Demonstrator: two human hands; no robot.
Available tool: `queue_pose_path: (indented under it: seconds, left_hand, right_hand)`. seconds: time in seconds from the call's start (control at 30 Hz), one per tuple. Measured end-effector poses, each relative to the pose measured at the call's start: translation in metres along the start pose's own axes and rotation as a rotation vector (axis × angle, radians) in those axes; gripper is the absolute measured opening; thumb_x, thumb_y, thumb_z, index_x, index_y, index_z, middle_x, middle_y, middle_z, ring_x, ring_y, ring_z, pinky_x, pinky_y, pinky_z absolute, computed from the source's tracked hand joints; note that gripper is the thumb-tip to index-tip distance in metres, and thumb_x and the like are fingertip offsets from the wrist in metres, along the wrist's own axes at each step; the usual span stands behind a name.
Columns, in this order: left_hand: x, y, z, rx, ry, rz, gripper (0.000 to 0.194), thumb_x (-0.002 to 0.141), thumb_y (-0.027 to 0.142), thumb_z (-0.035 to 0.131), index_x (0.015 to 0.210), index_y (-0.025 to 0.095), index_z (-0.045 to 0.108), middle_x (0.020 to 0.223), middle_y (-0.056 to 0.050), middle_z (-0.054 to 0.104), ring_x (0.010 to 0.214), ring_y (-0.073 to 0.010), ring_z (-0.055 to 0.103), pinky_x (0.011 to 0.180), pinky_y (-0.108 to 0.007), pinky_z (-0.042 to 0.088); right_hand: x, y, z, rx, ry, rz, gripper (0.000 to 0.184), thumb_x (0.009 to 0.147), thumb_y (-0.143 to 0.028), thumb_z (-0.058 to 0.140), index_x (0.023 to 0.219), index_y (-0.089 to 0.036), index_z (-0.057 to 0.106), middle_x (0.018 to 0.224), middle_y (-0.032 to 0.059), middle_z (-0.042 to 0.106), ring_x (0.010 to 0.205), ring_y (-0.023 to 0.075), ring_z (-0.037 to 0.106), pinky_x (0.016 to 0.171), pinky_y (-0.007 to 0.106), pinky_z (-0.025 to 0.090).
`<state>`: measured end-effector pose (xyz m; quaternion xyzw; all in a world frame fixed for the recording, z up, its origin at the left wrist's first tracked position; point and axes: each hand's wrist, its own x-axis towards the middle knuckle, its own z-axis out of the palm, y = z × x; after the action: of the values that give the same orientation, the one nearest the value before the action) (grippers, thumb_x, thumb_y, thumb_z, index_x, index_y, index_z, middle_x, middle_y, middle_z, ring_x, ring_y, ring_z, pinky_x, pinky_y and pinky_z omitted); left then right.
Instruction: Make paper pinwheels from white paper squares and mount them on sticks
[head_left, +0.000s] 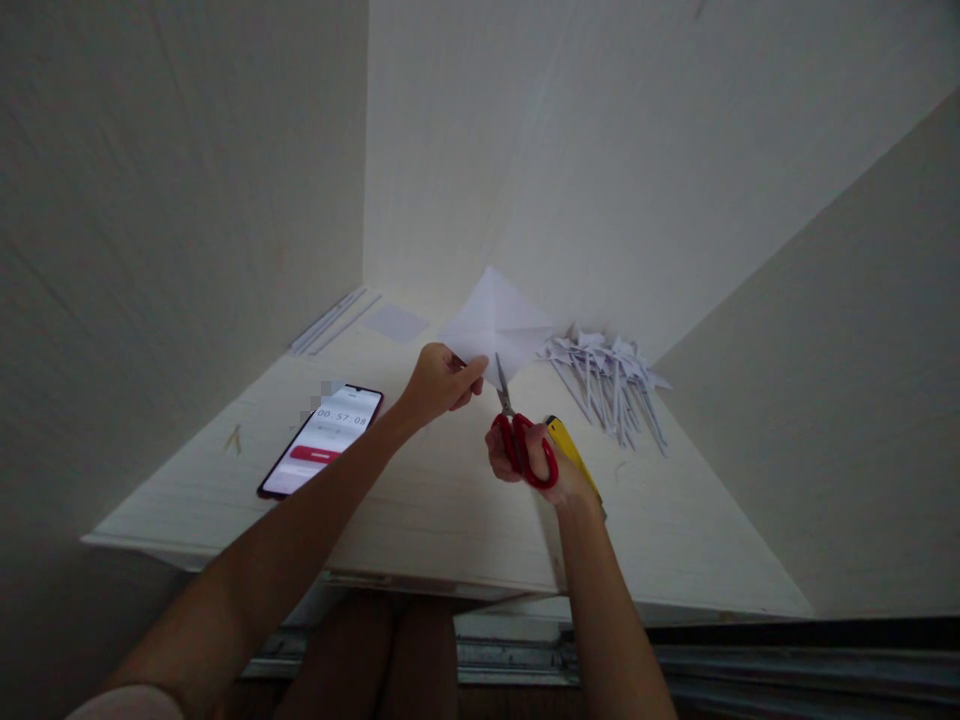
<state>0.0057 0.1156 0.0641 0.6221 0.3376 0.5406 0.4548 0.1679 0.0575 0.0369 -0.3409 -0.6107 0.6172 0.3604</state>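
Paper square (495, 310) between left fingers (471, 373)

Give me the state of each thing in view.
Paper: creased, opened out
Scissors: handles spread, blades by paper's near corner
Left grip: pinching paper
Right grip: holding scissors
Phone: screen lit, reading 00:57:08
Yellow tool: lying, partly hidden
Small sheet: lying flat
Bare sticks: side by side
Topped sticks: piled

From afar, I am seeing a phone (322, 440) on the table's (435, 520) left, sticks (326, 322) and a paper (395, 322) behind. On the right, a pile (609, 375) is lying behind a tool (574, 455). Between, a sheet (499, 310) is sitting in the left hand (442, 378), scissors (517, 435) in the right hand (536, 442).
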Motion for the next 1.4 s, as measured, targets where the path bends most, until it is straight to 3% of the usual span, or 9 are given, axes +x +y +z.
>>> queue_pose_path:
  seconds: [0.27, 0.57, 0.9, 1.4]
  left_hand:
    - [0.001, 0.000, -0.002, 0.003, 0.019, 0.002, 0.037, 0.073, 0.028, 0.053, 0.039, 0.015, 0.048, 0.025, 0.004, 0.038, 0.021, -0.0039, 0.030, 0.025, -0.015, 0.020]
    - [0.001, 0.001, -0.001, 0.015, 0.017, -0.004, 0.037, 0.073, 0.027, 0.054, 0.039, 0.014, 0.048, 0.026, 0.004, 0.038, 0.021, -0.0040, 0.031, 0.025, -0.016, 0.021]
    - [0.002, 0.000, -0.003, 0.030, 0.013, -0.061, 0.035, 0.073, 0.024, 0.053, 0.040, 0.013, 0.048, 0.028, 0.005, 0.039, 0.023, -0.0026, 0.032, 0.026, -0.014, 0.021]
    - [0.003, 0.003, -0.003, 0.060, 0.036, -0.079, 0.036, 0.072, 0.023, 0.053, 0.039, 0.012, 0.047, 0.028, 0.005, 0.038, 0.024, -0.0022, 0.033, 0.026, -0.013, 0.021]
  right_hand:
    - [0.004, 0.011, -0.008, 0.128, -0.060, 0.044, 0.065, 0.062, -0.078, 0.041, 0.079, -0.016, 0.047, 0.065, 0.0017, 0.044, 0.051, 0.0087, 0.032, 0.041, 0.021, 0.018]
    - [0.004, -0.001, 0.001, -0.016, 0.022, -0.001, 0.060, 0.072, -0.073, 0.033, 0.073, -0.015, 0.048, 0.049, -0.0049, 0.036, 0.039, 0.0066, 0.028, 0.036, 0.021, 0.021]
    - [0.001, -0.006, 0.002, -0.232, 0.072, 0.041, 0.071, 0.073, -0.075, 0.019, 0.057, -0.014, 0.051, 0.036, -0.0040, 0.036, 0.029, 0.0074, 0.034, 0.030, 0.021, 0.025]
    - [0.004, 0.001, 0.000, -0.155, 0.105, 0.078, 0.068, 0.073, -0.074, 0.023, 0.052, -0.015, 0.049, 0.031, -0.0047, 0.037, 0.023, 0.0086, 0.038, 0.026, 0.020, 0.029]
